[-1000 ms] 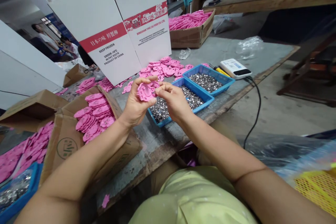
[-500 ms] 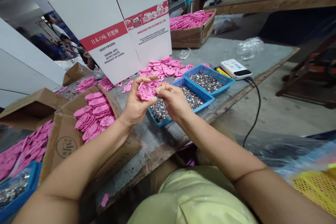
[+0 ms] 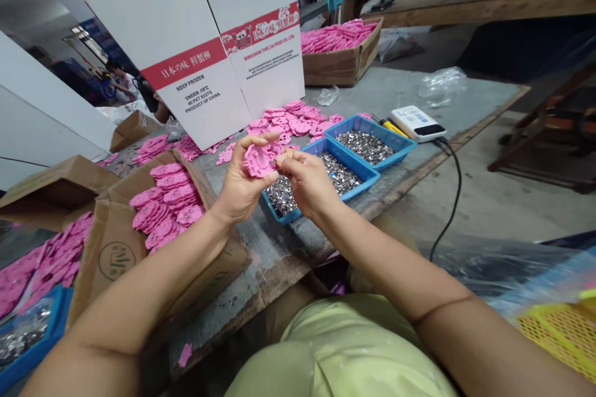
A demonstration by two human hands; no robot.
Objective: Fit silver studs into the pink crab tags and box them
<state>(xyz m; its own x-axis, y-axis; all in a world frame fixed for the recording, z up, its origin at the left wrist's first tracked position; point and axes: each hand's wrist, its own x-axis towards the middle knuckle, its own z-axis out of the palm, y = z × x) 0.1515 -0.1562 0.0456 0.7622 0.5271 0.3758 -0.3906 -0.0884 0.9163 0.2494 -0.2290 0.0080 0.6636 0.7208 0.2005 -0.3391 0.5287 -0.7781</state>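
Observation:
A molded pink plastic piece (image 3: pixel 259 160) with raised contours is held up in front of me above the table. My left hand (image 3: pixel 239 183) grips it between thumb and fingers at its left side. At the right edge of the piece, the thumb and fingers of my right hand (image 3: pixel 310 180) are pinched together; whatever sits between them is too small and covered to name. Just beneath my hands is a blue tray (image 3: pixel 372 177) of small shiny metal parts (image 3: pixel 342 175). A second blue tray (image 3: pixel 406 150) with similar metal parts (image 3: pixel 365 147) stands behind it.
An open cardboard box (image 3: pixel 88 260) at left holds stacked pink pieces (image 3: pixel 174 195). More pink pieces (image 3: pixel 298 118) lie before a white printed carton (image 3: pixel 265 74). A white device (image 3: pixel 418 122) with a black cable (image 3: pixel 459 198) is at right. Another carton (image 3: pixel 335 77) stands behind.
Both hands keep nearly the same place and grip on the pink plastic piece. In the far left background, a person has shifted.

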